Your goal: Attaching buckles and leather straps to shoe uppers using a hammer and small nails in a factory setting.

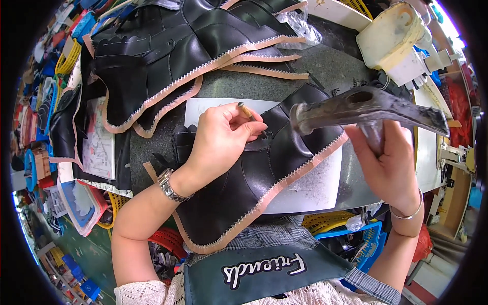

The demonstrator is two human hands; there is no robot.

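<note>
We work at a grey table (325, 66) with a black leather piece (254, 173) trimmed in a tan zigzag edge lying over its near edge, partly on a white sheet (310, 188). Our left hand (221, 140) rests on the leather with the fingers curled, pinching a small punch (246, 111) upright between thumb and forefinger; its tip seems to sit on the leather, though the fingers hide the contact. Our right hand (389, 165) is wrapped tight around the handle of a hammer (363, 109), whose worn head is raised above the leather, just to the right of the punch.

We judge the step to be a strike on the punch. To do it well, we keep the punch plumb, so the mark goes through cleanly instead of skidding across the leather. We press the heel of the left hand down to hold the leather flat and stop it slipping off the near edge. We keep the fingertips low on the shaft, clear of its top, since a glancing blow would land on them. The hammer face should meet the top squarely, with a short, controlled swing.

More leather pieces (168, 56) are stacked toward the far left corner, well apart from our hands, and a cream tub (389, 33) stands at the far right corner.
</note>
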